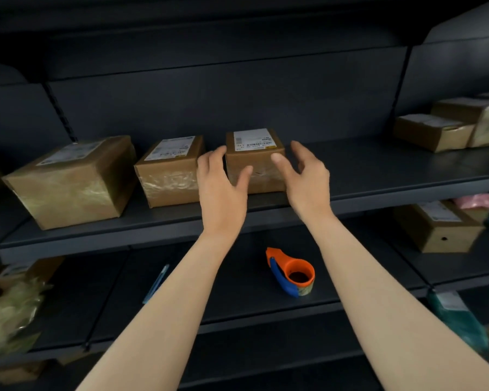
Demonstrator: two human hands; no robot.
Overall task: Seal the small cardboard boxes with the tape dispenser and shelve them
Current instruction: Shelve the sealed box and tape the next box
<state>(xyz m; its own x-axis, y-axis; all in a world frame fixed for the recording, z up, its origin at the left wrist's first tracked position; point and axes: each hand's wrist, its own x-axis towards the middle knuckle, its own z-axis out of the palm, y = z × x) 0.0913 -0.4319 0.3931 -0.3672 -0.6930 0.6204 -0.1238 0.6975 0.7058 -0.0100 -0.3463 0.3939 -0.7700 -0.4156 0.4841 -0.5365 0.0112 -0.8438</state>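
A small taped cardboard box [256, 156] with a white label stands on the dark upper shelf [378, 176]. My left hand [222, 182] is at its left side and my right hand [305, 176] at its right side, both with fingers spread. Whether the fingers touch the box I cannot tell. Two more taped boxes stand to its left, a medium one [168, 170] and a larger one [71, 182]. The orange and blue tape dispenser [291, 273] lies on the lower shelf beneath my arms.
A blue knife or pen [156, 283] lies on the lower shelf at the left. Crumpled plastic wrap [9, 314] fills the lower left. More boxes stand at the upper right [446, 128] and the lower right [438, 227], beside teal and pink packets.
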